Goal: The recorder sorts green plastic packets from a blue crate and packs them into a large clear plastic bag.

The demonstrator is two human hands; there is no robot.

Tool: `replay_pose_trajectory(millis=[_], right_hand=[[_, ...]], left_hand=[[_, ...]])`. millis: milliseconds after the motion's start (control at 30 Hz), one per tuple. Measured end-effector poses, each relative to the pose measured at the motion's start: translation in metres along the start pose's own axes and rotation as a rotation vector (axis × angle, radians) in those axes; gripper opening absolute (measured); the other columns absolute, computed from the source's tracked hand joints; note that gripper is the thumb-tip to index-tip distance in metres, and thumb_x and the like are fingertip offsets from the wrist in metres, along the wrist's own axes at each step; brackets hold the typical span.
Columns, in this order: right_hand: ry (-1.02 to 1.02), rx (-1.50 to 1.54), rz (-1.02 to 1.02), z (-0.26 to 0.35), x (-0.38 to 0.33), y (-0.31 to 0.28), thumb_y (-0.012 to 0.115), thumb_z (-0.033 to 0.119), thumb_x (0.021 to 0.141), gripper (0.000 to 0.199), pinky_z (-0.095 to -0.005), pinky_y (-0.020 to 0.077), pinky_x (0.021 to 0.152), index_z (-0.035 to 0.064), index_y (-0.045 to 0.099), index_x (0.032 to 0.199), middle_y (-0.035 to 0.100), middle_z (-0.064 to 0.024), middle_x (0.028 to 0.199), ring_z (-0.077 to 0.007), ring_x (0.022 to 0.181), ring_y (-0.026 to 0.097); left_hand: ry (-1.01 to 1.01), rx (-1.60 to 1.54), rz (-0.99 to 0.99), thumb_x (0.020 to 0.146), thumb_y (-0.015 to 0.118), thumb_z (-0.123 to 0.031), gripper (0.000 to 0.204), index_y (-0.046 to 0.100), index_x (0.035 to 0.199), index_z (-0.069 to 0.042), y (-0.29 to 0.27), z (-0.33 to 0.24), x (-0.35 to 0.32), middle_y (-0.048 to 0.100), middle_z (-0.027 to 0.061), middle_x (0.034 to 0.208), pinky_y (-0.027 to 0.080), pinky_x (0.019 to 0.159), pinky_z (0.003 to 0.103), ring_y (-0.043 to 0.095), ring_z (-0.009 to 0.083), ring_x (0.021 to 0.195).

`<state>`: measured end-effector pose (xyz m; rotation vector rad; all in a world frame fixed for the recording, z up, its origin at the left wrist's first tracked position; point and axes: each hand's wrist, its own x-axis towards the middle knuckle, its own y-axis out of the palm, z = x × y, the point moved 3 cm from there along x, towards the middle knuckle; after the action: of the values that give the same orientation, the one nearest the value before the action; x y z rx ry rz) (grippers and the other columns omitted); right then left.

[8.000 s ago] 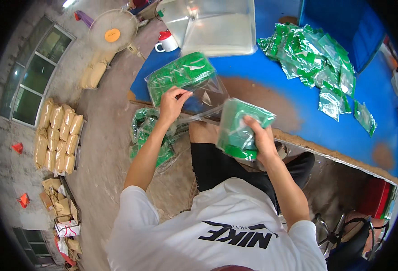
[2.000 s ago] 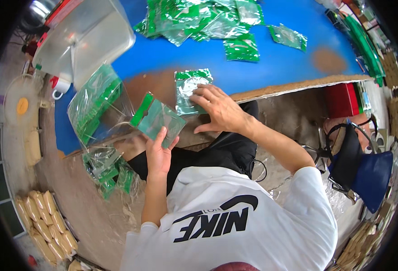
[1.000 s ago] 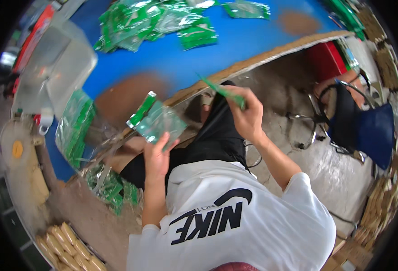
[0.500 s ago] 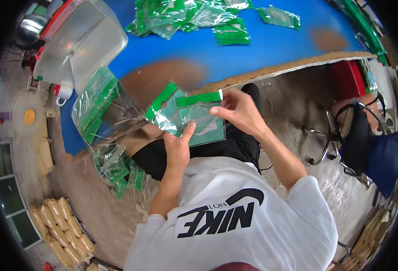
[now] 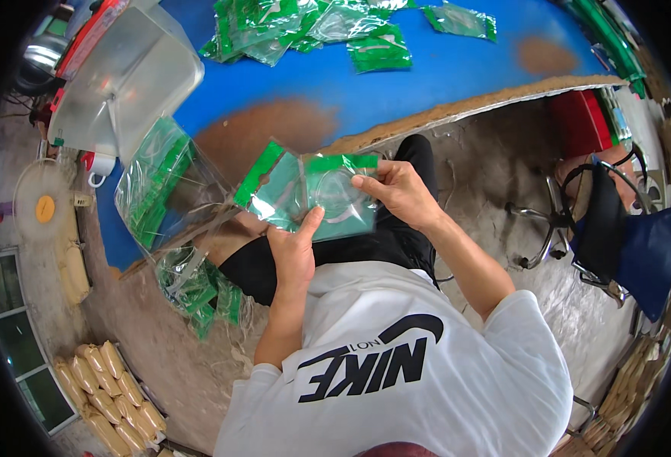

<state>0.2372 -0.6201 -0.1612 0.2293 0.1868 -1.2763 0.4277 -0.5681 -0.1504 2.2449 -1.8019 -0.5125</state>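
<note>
Above my lap, my left hand (image 5: 293, 255) holds clear plastic bags with green bands, its thumb pressed on the front and its fingers behind. The right-hand bag (image 5: 343, 194) shows a pale, ring-like curved shape through its clear front. Next to it, a second green-banded bag (image 5: 263, 186) slants to the left, overlapping it. My right hand (image 5: 404, 194) pinches the upper right edge of the right-hand bag between thumb and fingers. Left of my hands, a large clear bag (image 5: 153, 183) with green-banded packets inside hangs over the table edge.
A blue table (image 5: 427, 68) with worn brown patches bears a pile of green-banded packets (image 5: 274, 27). At left stand a translucent bin (image 5: 130, 76), a white mug (image 5: 102, 166) and a fan (image 5: 44, 194). More packets (image 5: 198, 286) hang below. A chair (image 5: 617, 236) stands at right.
The right-hand bag now lies flatter and straighter, its green band level along the top. A white tip at my right fingers no longer shows. Both hands keep their grip.
</note>
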Motion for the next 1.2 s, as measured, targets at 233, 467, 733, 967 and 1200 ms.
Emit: replay_pose_trajectory(millis=[233,467,733,967,1200], right_hand=[[0.025,0.059,-0.058,0.007,0.001,0.001,0.073,0.022,0.092,0.022,-0.023,0.0439,0.065,0.0004,0.072,0.095,0.065,0.0021,0.081,-0.0045,0.075,0.054],[-0.028,0.087,-0.05,0.009,0.0,0.002,0.069,0.022,0.095,0.022,-0.0243,0.0454,0.069,0.0001,0.073,0.1,0.065,0.002,0.084,-0.0056,0.078,0.055],[-0.068,0.077,-0.059,0.01,-0.003,0.001,0.071,0.025,0.093,0.025,-0.0256,0.0455,0.072,0.0005,0.073,0.098,0.065,0.0015,0.085,-0.0063,0.081,0.055],[0.016,0.106,-0.117,0.009,-0.003,0.002,0.073,0.025,0.092,0.025,-0.024,0.046,0.065,0.0007,0.073,0.098,0.066,0.0031,0.08,-0.0056,0.074,0.054],[-0.16,0.225,-0.175,0.014,-0.003,0.009,0.071,0.019,0.092,0.02,-0.0245,0.0476,0.065,0.0,0.074,0.097,0.067,0.0007,0.076,-0.0047,0.072,0.056]], left_hand=[[0.024,0.064,0.027,0.081,0.074,0.006,0.056,0.051,0.131,0.003,0.005,-0.003,-0.004,0.059,0.0083,0.124,0.046,0.1,0.034,0.059,0.0175,0.11],[0.013,0.067,0.021,0.081,0.074,0.005,0.056,0.051,0.132,0.003,0.005,-0.001,-0.003,0.058,0.0081,0.124,0.045,0.101,0.034,0.058,0.017,0.112],[0.008,0.05,0.04,0.08,0.074,0.005,0.056,0.052,0.131,0.004,0.006,0.001,-0.002,0.058,0.0081,0.124,0.045,0.1,0.033,0.058,0.017,0.111],[-0.072,0.07,0.062,0.08,0.075,0.007,0.054,0.053,0.129,0.003,0.001,0.008,-0.003,0.06,0.0075,0.121,0.047,0.097,0.032,0.059,0.0163,0.107],[-0.072,0.072,0.059,0.08,0.075,0.006,0.053,0.054,0.128,0.003,-0.003,0.012,-0.001,0.061,0.007,0.119,0.047,0.097,0.032,0.06,0.0161,0.106]])
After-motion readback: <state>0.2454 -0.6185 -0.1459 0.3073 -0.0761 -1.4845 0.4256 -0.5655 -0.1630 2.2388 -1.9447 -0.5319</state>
